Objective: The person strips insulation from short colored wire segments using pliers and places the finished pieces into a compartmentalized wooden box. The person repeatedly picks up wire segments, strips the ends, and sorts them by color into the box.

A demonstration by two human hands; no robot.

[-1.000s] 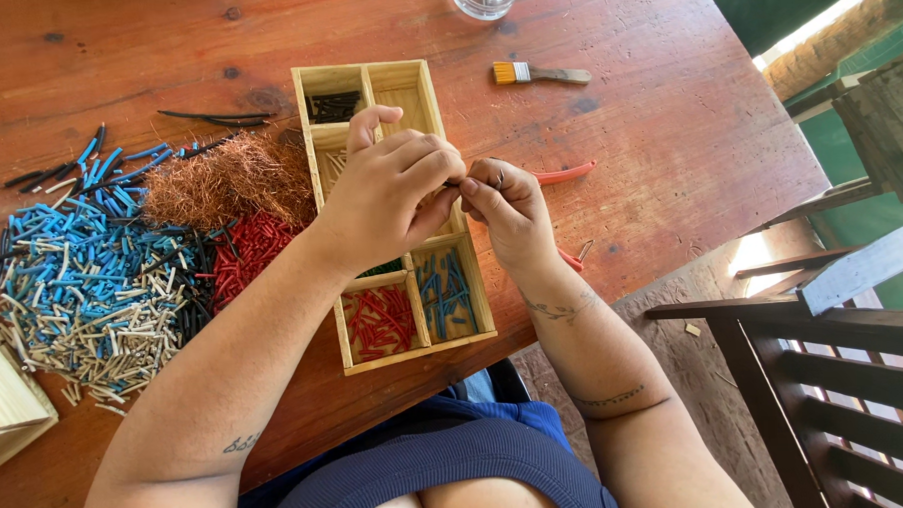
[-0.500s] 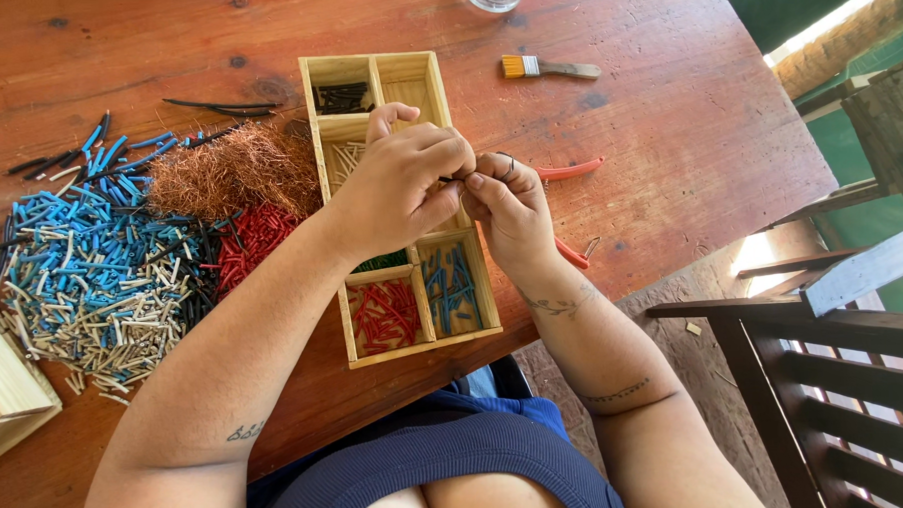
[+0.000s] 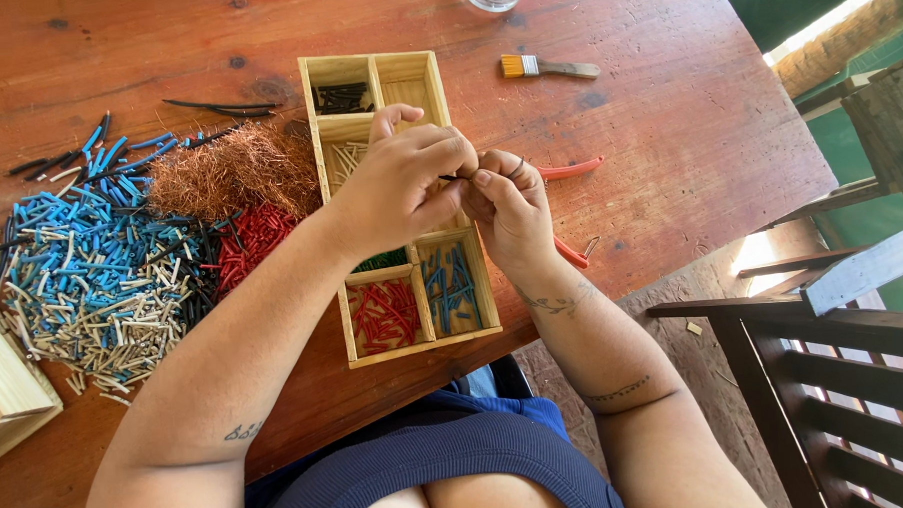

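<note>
Hands meet mid-frame above the wooden divided tray (image 3: 327,78): left hand (image 3: 399,186) and right hand (image 3: 510,207) pinch a small dark wire piece (image 3: 461,176) between fingertips, lying left-right.

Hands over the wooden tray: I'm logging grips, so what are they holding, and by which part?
The left hand and right hand meet fingertip to fingertip above the divided tray, pinching something small and dark between them. What it is, and where it is gripped, cannot be told.

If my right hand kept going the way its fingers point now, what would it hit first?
Your right hand points toward your left hand, and their fingertips already meet over the compartmented wooden tray. It would meet the left hand first.
</note>
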